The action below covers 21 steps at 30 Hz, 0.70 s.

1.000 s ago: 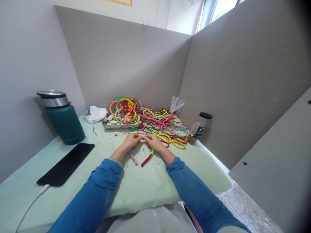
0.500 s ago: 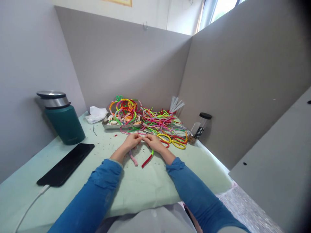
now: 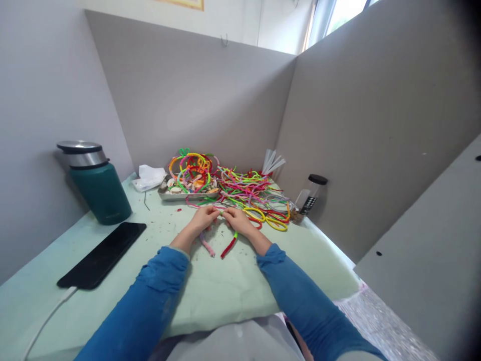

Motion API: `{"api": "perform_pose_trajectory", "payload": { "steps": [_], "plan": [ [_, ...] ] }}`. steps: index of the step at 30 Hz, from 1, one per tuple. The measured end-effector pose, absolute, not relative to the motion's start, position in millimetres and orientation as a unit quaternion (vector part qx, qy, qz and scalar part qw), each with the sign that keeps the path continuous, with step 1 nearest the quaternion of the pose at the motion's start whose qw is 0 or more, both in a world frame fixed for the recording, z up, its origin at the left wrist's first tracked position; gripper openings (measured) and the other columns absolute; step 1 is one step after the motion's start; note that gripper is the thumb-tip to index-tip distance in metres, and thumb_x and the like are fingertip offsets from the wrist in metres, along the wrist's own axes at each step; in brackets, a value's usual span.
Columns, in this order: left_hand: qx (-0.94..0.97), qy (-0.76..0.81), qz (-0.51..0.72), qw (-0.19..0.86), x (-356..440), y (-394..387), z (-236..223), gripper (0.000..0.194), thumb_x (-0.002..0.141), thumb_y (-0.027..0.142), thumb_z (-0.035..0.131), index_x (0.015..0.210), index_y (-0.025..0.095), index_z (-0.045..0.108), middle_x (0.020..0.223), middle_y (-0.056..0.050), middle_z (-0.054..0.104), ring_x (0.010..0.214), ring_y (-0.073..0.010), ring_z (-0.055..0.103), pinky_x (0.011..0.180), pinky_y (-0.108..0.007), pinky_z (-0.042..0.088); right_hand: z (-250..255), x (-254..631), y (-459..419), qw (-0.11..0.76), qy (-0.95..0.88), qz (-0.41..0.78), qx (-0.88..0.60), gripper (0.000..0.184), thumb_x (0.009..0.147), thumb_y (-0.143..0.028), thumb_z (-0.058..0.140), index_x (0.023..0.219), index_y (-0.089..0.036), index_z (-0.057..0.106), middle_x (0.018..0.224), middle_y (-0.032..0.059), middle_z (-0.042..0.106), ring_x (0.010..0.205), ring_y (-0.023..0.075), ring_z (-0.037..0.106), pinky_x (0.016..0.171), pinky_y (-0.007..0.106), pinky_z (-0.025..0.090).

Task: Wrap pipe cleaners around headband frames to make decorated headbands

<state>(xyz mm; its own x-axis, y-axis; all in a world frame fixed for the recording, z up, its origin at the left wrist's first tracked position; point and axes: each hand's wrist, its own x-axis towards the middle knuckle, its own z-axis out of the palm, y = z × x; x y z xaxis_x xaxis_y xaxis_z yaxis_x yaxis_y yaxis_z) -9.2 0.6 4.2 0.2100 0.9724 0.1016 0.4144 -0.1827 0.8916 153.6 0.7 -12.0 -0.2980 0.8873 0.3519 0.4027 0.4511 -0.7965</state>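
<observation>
Left hand (image 3: 206, 218), right hand (image 3: 236, 220) | both pinched narrow on fuzzy band (image 3: 228, 247) | advised: pinch close together, twist evenly, avoid kinks

A table (image 3: 315, 265) with a pale green cover lies beneath the grip. Beyond the grip stands a grey back panel (image 3: 180, 85), crossed by soft diagonal shading; a left panel (image 3: 41, 80) and a right panel (image 3: 368, 115) rise on either side of it. A hook (image 3: 224, 41) hangs above the grip, on the back panel's top edge. Higher still is a white wall (image 3: 240, 21). A bright window (image 3: 345, 14) sits high to the grip's right, speckled floor (image 3: 387, 326) low to its right.
</observation>
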Motion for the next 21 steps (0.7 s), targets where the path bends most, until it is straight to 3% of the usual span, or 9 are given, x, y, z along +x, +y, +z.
{"api": "perform_pose_trajectory", "payload": {
  "steps": [21],
  "plan": [
    [0.676, 0.514, 0.359, 0.387, -10.1, 3.5, 1.9, 0.028, 0.078, 0.041, 0.051, 0.069, 0.015, 0.057, 0.056, 0.0, 0.058, 0.036, -0.0058, 0.04, 0.035, -0.018, 0.032, -11.5, 154.3, 0.8, 0.394, -0.765, 0.289, -0.42, 0.025, 0.082, -0.028, 0.047, 0.06, -0.017, 0.052, 0.049, -0.0046, 0.046, 0.047, 0.0096, 0.041, 0.047, 0.021, 0.029]
  ]
}}
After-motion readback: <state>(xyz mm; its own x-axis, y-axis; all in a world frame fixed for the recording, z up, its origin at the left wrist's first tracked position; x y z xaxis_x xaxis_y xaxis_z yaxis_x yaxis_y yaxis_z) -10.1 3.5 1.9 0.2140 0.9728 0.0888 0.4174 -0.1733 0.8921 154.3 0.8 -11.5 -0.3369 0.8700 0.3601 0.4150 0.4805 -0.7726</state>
